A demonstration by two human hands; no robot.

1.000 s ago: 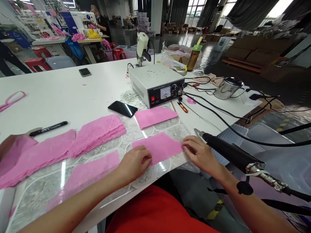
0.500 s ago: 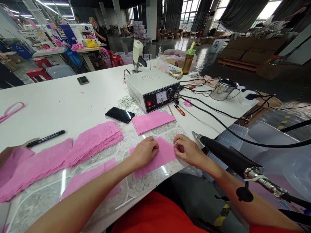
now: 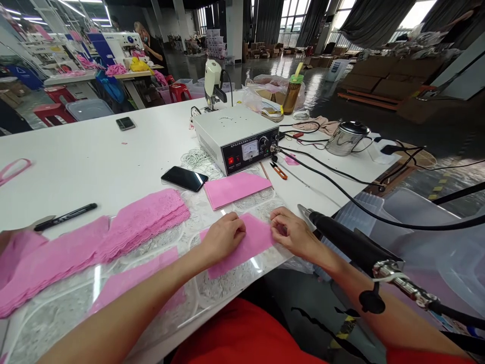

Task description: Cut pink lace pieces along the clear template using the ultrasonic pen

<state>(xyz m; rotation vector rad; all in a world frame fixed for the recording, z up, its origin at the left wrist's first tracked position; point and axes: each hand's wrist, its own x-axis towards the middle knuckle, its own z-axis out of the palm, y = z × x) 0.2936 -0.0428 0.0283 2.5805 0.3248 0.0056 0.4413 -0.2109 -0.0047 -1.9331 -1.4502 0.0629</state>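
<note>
A flat piece of pink fabric (image 3: 251, 241) lies on the clear patterned mat (image 3: 222, 292) in front of me. My left hand (image 3: 224, 235) rests on its left half, with fingers curled and pressed together on the cloth. At the right corner my right hand (image 3: 288, 230) is closed in a pinch at the fabric's edge; the fingertips partly hide the grip. Just right of that hand is a black handheld tool with a metal tip (image 3: 337, 237), joined to a cable. A folded stack of pink fabric (image 3: 238, 189) lies beyond my hands.
Behind the stack stands a control box (image 3: 238, 139) with a meter and lit red switch. A phone (image 3: 184, 178), orange thread snips (image 3: 279, 171), a black pen (image 3: 65, 217) and lace-edged pink fabric (image 3: 144, 222) lie about. Another person's hand (image 3: 8, 241) is at far left. Plastic bins (image 3: 424, 217) stand right.
The view has shifted slightly, so things sit a little further left. Both hands keep nearly the same places on the pink fabric.
</note>
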